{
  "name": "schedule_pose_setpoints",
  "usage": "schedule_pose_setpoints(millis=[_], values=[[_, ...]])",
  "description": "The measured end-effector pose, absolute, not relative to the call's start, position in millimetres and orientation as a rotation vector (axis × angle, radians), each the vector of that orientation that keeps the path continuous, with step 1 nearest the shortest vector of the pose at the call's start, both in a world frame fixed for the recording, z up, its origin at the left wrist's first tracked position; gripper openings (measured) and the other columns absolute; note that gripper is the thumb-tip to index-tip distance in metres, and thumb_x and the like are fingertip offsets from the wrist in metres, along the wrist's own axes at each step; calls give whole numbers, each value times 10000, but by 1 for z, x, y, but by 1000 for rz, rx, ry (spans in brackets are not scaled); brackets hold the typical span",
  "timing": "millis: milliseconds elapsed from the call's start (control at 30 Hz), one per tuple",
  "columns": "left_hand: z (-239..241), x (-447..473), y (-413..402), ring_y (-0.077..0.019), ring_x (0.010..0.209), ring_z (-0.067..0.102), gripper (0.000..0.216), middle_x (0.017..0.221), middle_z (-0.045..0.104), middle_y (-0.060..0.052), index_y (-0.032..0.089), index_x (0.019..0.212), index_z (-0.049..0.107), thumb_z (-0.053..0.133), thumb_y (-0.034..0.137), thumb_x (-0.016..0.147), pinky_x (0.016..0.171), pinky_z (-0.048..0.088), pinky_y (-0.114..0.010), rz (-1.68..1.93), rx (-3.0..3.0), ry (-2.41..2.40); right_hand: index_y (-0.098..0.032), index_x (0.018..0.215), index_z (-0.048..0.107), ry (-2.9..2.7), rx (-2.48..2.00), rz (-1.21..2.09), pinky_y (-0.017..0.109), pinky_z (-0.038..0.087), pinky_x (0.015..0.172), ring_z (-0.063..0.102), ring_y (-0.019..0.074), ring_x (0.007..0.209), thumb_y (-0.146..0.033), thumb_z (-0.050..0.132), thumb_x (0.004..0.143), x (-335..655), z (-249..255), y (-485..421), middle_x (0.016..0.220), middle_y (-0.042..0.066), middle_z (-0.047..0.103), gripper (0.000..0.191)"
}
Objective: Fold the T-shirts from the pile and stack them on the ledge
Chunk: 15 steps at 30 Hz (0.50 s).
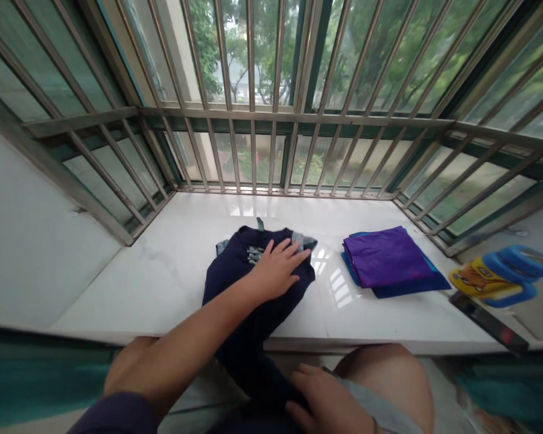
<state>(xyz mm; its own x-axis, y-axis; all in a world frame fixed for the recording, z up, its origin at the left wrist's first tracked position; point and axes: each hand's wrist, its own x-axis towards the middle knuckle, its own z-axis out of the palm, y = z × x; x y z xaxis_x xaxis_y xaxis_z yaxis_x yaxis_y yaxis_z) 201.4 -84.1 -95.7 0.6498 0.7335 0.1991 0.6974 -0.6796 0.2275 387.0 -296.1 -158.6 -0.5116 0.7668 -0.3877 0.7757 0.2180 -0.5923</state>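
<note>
A dark navy garment [230, 277] lies bunched on the white sill, with a small pale print and grey patterned patches at its far end. Part of it hangs down over the near edge. My left hand [278, 268] rests palm down on top of the cloth, fingers spread and pointing right. Lower down, my right hand [328, 398] is at the hanging part, fingers and thumb curled around the dark cloth near my knee. Some of that cloth is hidden in shadow and by the hand.
Folded purple and blue cloths [389, 259] lie in a stack to the right. Beyond them are a yellow and blue plastic jar [498, 274] and a long dark box [489, 319]. Metal window bars [271, 114] enclose the white sill [154, 271] at the back and sides.
</note>
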Motion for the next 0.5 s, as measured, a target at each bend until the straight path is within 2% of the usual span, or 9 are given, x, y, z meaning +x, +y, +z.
schedule_pose_setpoints(millis=[67,167,233,333,433,500], values=[[-141,189,-101,-361,1653,340,643,1778,415,-85,337,1680,440,600,355,1058,1313,300,-688,338,2666,1333,-231,1158,774,2372,1688,-1087,305,498,948,718,260,1083,-260,691,923,403,-172,-299,1168,83,771,251],[-196,146,-112,-376,1629,391,554,1745,466,-115,278,1638,522,520,341,1087,1291,356,-682,327,2511,1653,-234,1132,763,2356,1825,-1035,322,502,936,727,264,1095,-251,645,976,417,-177,-290,1145,77,778,197],[-222,116,-118,-384,1595,447,527,1713,507,-139,249,1606,567,495,337,1091,1266,397,-679,321,2416,1818,-241,1078,749,2415,1909,-984,330,508,911,725,250,1059,-269,568,1039,420,-175,-272,1088,64,772,187],[-248,85,-137,-375,1576,479,522,1703,519,-150,224,1585,593,489,352,1090,1245,442,-649,340,2395,1861,-236,1033,736,2561,2042,-738,365,522,916,709,254,1011,-304,466,1100,417,-178,-234,1045,80,754,286],[-261,75,-167,-364,1568,485,528,1690,538,-145,207,1573,605,504,385,1087,1244,463,-596,429,2468,1817,-190,1233,732,2602,2229,-328,439,509,1060,676,312,1187,-323,501,1085,412,-196,-194,1267,163,735,305],[-264,75,-185,-352,1499,556,483,1622,610,-140,208,1515,655,490,380,1095,1215,500,-555,502,2488,1812,-141,1399,672,2479,2352,-118,503,462,1154,613,364,1342,-336,568,1050,410,-212,-174,1459,222,662,413]])
